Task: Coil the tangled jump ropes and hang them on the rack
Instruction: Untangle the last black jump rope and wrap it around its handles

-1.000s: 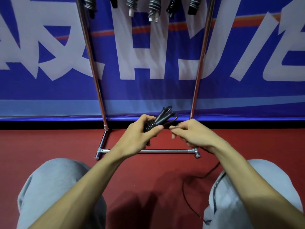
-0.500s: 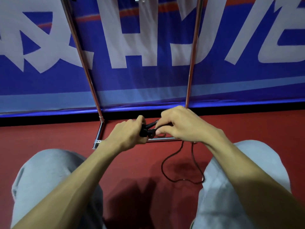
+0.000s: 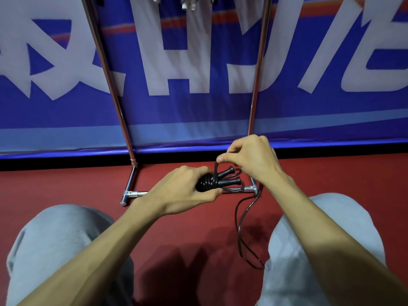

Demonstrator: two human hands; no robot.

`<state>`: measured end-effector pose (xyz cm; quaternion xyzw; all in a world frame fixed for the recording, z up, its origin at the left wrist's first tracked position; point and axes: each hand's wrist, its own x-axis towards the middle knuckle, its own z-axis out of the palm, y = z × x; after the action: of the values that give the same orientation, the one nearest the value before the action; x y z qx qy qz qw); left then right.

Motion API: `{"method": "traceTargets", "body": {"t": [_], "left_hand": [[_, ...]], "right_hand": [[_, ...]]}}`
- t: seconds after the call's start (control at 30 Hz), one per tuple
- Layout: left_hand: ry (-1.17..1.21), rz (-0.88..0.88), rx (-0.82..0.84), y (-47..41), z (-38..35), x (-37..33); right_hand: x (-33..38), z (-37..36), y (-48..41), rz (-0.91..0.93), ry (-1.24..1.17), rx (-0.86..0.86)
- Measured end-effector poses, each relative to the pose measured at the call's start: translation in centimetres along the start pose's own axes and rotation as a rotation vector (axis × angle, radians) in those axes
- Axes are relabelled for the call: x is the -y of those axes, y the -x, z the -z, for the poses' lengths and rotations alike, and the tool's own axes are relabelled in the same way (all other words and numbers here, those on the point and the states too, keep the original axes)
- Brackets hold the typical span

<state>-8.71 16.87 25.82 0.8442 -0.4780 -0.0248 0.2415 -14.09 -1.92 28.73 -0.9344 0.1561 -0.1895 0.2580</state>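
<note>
- Rope (image 3: 206, 184) — black, half-coiled, gripped by left hand (image 3: 185, 192) over the floor bar of the rack (image 3: 134, 193).
- Right hand (image 3: 251, 160) pinches its loose cord above.
- Banner (image 3: 198, 111) — blue, big white letters, cropped, unreadable.

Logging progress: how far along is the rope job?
Done: other ropes already hang atop the rack. In hand: the left hand grips the black jump rope by its handles and wound coil; the right hand pinches its cord. Left: a loose length trails to the floor, and this rope isn't hung.
</note>
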Motion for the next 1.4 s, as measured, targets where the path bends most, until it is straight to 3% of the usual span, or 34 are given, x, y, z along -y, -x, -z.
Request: {"method": "traceTargets", "body": {"t": [0.17, 0.37, 0.6, 0.83, 0.97, 1.07, 1.17, 1.27, 1.4], "left_hand": [[0.153, 0.008, -0.061, 0.3, 1.0, -0.1], [0.406, 0.049, -0.223, 0.2, 1.3, 0.0], [0.314, 0.098, -0.246, -0.1, 1.2, 0.8], [0.025, 0.141, -0.269, -0.6, 1.1, 1.3], [0.071, 0.195, -0.312, -1.1, 1.2, 2.7], [0.091, 0.238, -0.292, -1.3, 1.3, 3.5], [-0.159, 0.245, -0.200, -1.2, 0.8, 3.0], [-0.391, 0.180, -0.115, -1.0, 0.7, 2.2], [-0.398, 0.084, -0.049, -0.8, 0.4, 1.0]], "right_hand": [[-0.3, -1.0, -0.3, 0.004, -0.128, 0.110], [0.2, -0.8, -0.1, 0.094, -0.084, 0.146], [0.8, -0.3, 1.2, 0.234, 0.001, 0.409], [1.0, 0.0, 1.2, 0.285, 0.016, 0.457], [1.0, 0.4, 1.5, 0.281, 0.019, 0.519], [1.5, 0.6, 2.0, 0.345, 0.037, 0.504], [1.8, 0.1, 2.8, 0.513, 0.185, 0.485], [1.9, 0.0, 2.9, 0.678, 0.333, 0.287], [1.5, 0.3, 2.4, 0.741, 0.221, -0.008]]}}
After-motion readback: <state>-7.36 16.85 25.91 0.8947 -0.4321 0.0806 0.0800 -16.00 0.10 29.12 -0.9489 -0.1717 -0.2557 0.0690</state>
